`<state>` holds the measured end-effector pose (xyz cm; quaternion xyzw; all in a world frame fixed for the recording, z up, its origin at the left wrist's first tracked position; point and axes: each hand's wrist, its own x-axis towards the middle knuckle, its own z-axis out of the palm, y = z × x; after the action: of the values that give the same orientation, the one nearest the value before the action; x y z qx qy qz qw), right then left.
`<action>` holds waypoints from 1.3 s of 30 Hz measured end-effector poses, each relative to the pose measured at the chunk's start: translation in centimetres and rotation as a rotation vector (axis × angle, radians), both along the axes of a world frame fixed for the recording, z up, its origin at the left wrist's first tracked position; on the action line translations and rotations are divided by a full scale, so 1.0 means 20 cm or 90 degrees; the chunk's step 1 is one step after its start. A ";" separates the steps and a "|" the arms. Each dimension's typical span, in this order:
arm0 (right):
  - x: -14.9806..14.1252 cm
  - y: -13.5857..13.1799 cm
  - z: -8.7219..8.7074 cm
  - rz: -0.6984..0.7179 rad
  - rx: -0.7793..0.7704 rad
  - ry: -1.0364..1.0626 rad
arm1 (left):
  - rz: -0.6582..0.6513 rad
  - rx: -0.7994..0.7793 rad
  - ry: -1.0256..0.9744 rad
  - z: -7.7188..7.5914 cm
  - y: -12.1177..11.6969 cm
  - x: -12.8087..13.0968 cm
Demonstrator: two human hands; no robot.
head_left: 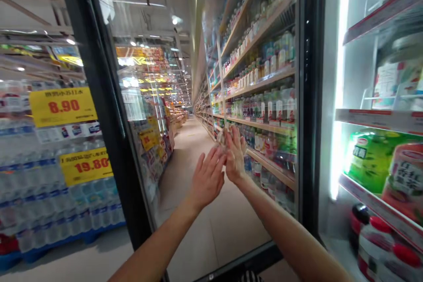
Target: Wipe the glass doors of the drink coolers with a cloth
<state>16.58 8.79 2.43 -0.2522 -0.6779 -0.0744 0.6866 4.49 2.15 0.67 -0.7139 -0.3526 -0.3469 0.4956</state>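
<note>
Before me stands a fridge's glass door [205,229] in a black frame, swung away from the shelves on the right. My left hand [209,177] is raised to the pane with its fingers stretched out. Just right of it and a little higher, my right hand [235,155] also has its fingers extended, its palm turned toward the glass. The two hands overlap slightly at the fingers. A pale, blurred patch [222,137] shows around the fingertips; I cannot tell whether it is a cloth or the hands' reflection.
Lit fridge shelves [380,119] on the right hold a green pack [373,158], a pink bottle [406,180] and red-capped jars [375,238]. The black door frame [99,97] slants on the left, before stacked water bottles [66,216] with yellow price signs [62,106].
</note>
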 end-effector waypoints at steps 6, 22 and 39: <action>0.07 -0.02 0.01 0.238 0.023 0.158 | 0.073 0.044 0.078 0.22 0.17 0.13; 0.38 0.28 0.21 -0.335 0.167 -0.059 | 0.103 0.162 0.157 0.64 0.12 -0.07; 0.35 0.29 0.55 -0.353 0.129 -0.053 | 0.107 0.040 0.281 0.89 0.10 -0.10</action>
<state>23.49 14.51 13.39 -0.3546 -0.5995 -0.3369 0.6335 2.55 4.15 18.45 -0.7251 -0.2828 -0.1507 0.6095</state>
